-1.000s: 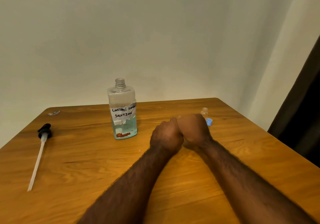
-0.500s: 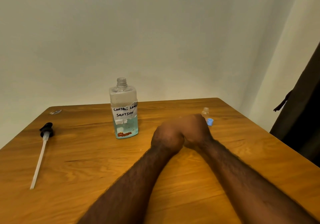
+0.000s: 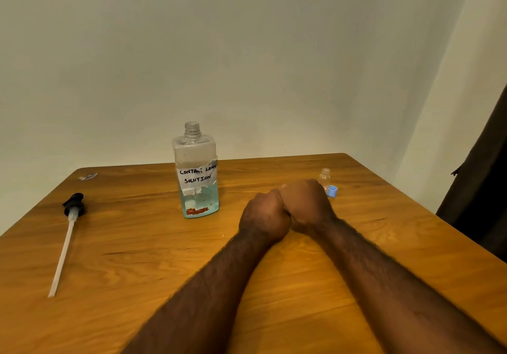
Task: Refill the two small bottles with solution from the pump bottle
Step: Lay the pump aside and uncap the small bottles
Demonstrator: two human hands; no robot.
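Observation:
The open pump bottle (image 3: 198,178), labelled contact lens solution and about a third full of pale blue liquid, stands mid-table. Its black pump head with a long white tube (image 3: 67,233) lies at the left. One small clear bottle (image 3: 325,178) stands uncapped at the far right, its blue cap (image 3: 332,191) beside it. My left hand (image 3: 264,220) and my right hand (image 3: 306,202) are pressed together as closed fists just in front of that bottle. Only a pale tip (image 3: 283,186) shows between them, seemingly of the second small bottle; the rest is hidden.
The wooden table (image 3: 137,285) ends at a pale wall behind and drops off at the right, where a dark curtain (image 3: 482,189) hangs. A small silvery scrap (image 3: 88,176) lies at the far left corner.
The hands stay clasped in the same spot, with only a slight turn of the fists against each other. The view has shifted a little.

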